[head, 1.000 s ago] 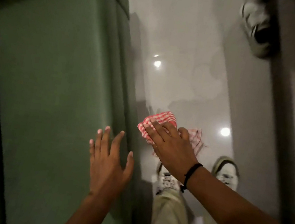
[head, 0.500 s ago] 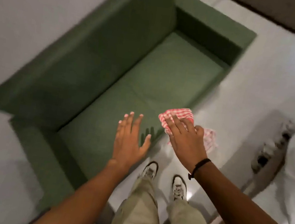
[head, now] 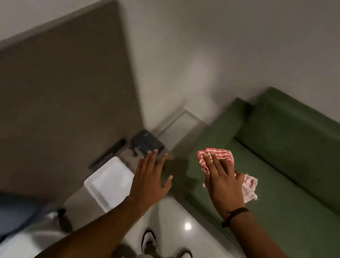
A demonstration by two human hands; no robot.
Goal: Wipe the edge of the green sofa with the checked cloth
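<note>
The green sofa (head: pixel 295 159) fills the right side of the head view, its armrest toward the middle and its backrest against the wall. My right hand (head: pixel 223 180) is above the seat near the armrest end, holding the red-and-white checked cloth (head: pixel 217 155) under the palm; a loose corner of the cloth hangs out to the right. My left hand (head: pixel 151 178) is held flat with fingers apart, left of the sofa over the floor, holding nothing. Whether the cloth touches the sofa is unclear.
A large brown-grey panel (head: pixel 55 99) stands at the left. Below it sits a white box (head: pixel 109 183) and a dark object (head: pixel 146 144). Glossy white floor (head: pixel 186 225) shows lamp reflections. My shoes (head: pixel 169 253) stand close to the sofa's front edge.
The view has swung strongly: the sofa went from the upper left to the right side. Both hands keep the same pose, the right one still gripping the cloth.
</note>
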